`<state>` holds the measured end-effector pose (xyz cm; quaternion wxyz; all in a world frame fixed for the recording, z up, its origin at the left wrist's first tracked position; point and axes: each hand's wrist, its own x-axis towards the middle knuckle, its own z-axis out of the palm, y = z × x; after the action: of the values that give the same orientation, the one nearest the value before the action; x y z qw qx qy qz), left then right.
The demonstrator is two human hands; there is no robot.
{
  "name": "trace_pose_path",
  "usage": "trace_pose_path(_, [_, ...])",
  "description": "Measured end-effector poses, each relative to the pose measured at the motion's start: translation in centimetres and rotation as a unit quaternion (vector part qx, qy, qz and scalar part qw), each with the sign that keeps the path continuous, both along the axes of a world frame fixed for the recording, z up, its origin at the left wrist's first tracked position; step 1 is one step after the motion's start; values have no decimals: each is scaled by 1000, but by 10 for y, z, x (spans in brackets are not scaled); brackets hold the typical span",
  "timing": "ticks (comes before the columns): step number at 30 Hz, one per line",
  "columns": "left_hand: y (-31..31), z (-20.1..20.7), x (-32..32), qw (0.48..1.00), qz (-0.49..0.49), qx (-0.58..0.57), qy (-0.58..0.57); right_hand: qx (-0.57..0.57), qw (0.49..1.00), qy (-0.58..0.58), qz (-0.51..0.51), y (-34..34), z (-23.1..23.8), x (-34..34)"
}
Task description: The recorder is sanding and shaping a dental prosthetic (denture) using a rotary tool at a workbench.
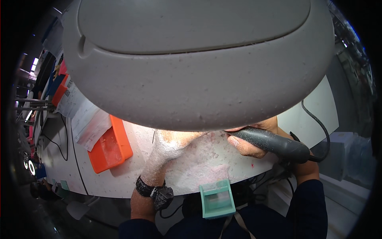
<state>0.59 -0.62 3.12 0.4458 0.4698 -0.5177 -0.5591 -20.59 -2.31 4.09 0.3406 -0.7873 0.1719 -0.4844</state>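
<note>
Matt plastic up top, on the broad grey rounded housing [199,91], smooth but peppered with specks! Below, the black cylindrical handheld tool [274,144]: dull, plastic-looking, grainy with dust. Smooth orange plastic on the shallow rectangular tray [126,145], pale-green plastic on the small boxy tray [218,213]. The creased white sheets [85,123], paper! The flat white tabletop [181,177], rough with powder; the navy sleeves [308,203], matt cloth!
</note>
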Motion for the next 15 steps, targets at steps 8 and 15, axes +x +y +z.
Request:
trace_pose_path(8, [1,-7,-5,999,5,-35,-27,-53,997,-59,-18,2,-4,7])
trace_pose_path(15, [-7,1,11,974,-159,-159,-31,2,997,-73,-12,6,-1,11])
